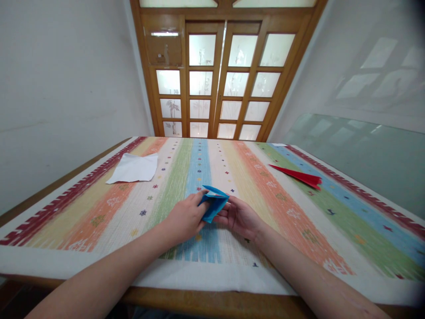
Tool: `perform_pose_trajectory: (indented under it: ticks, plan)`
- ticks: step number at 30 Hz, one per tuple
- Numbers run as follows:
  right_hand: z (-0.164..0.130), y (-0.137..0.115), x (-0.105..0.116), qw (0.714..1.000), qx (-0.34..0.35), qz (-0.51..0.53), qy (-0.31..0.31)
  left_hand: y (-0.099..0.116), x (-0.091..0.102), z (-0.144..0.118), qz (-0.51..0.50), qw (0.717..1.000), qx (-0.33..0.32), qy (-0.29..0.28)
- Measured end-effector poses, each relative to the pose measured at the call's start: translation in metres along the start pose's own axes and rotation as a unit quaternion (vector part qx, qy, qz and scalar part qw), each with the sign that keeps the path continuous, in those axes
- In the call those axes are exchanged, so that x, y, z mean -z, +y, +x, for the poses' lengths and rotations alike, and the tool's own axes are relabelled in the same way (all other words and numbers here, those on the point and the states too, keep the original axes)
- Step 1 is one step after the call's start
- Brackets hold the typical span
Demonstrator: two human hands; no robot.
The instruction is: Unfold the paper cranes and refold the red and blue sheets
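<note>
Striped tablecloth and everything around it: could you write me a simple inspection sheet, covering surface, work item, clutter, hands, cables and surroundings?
Surface: striped, patterned tablecloth over a table with a wooden edge.
Work item: blue folded paper, held between the hands.
Clutter: white sheet at left; red folded paper at right.
Left hand: bare, gripping the blue paper's left side.
Right hand: bare, thumb and fingers at its right edge; firmness of hold unclear.
Cables: nothing seen.
Surroundings: wooden doors with glass panes ahead, pale walls either side, pale green panel at right.
</note>
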State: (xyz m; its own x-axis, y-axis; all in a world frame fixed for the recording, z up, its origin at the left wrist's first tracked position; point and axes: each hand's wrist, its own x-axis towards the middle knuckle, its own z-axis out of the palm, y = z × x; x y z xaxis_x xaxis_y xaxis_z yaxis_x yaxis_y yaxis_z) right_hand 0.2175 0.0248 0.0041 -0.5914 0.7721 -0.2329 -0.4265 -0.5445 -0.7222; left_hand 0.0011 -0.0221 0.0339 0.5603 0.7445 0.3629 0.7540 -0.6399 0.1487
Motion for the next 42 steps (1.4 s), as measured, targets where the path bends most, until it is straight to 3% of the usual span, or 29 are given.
perform_pose_trajectory:
  ticks: [8,12,19,21,25,27,29,31,33,35,39,42]
  plan:
    - [0.002,0.001,0.006,0.999,-0.018,-0.031,-0.019,0.0,0.008,-0.003,-0.118,0.992,0.025,-0.033]
    - [-0.001,-0.002,0.002,0.999,-0.024,-0.042,0.011,-0.004,0.009,-0.003,-0.18,0.982,0.022,-0.043]
    - [-0.002,-0.002,-0.003,0.997,0.017,-0.048,0.052,-0.006,0.008,0.0,-0.323,0.946,0.022,0.002]
    - [-0.002,-0.002,-0.001,0.996,0.036,-0.052,0.061,-0.007,0.005,0.001,-0.378,0.923,0.073,0.02]
    - [-0.001,-0.005,0.006,0.988,0.077,-0.109,0.079,-0.013,-0.001,0.006,-0.496,0.837,0.209,0.101]
    - [-0.001,-0.007,0.008,0.978,0.098,-0.163,0.087,-0.018,-0.004,0.01,-0.513,0.81,0.253,0.133]
    - [-0.002,-0.008,0.007,0.963,0.116,-0.224,0.093,-0.022,-0.005,0.012,-0.526,0.793,0.284,0.114]
    - [-0.004,-0.007,0.004,0.95,0.13,-0.271,0.086,-0.023,-0.006,0.013,-0.541,0.786,0.297,0.045]
    - [-0.005,-0.006,-0.001,0.941,0.144,-0.298,0.069,-0.022,-0.008,0.012,-0.539,0.79,0.291,-0.028]
    - [-0.005,-0.004,-0.005,0.935,0.153,-0.315,0.059,-0.019,-0.009,0.01,-0.523,0.801,0.282,-0.066]
    - [-0.005,-0.001,-0.006,0.942,0.143,-0.298,0.053,-0.017,-0.01,0.01,-0.506,0.809,0.293,-0.058]
    - [-0.007,-0.001,-0.004,0.958,0.088,-0.274,0.009,-0.021,-0.012,0.011,-0.508,0.801,0.315,-0.025]
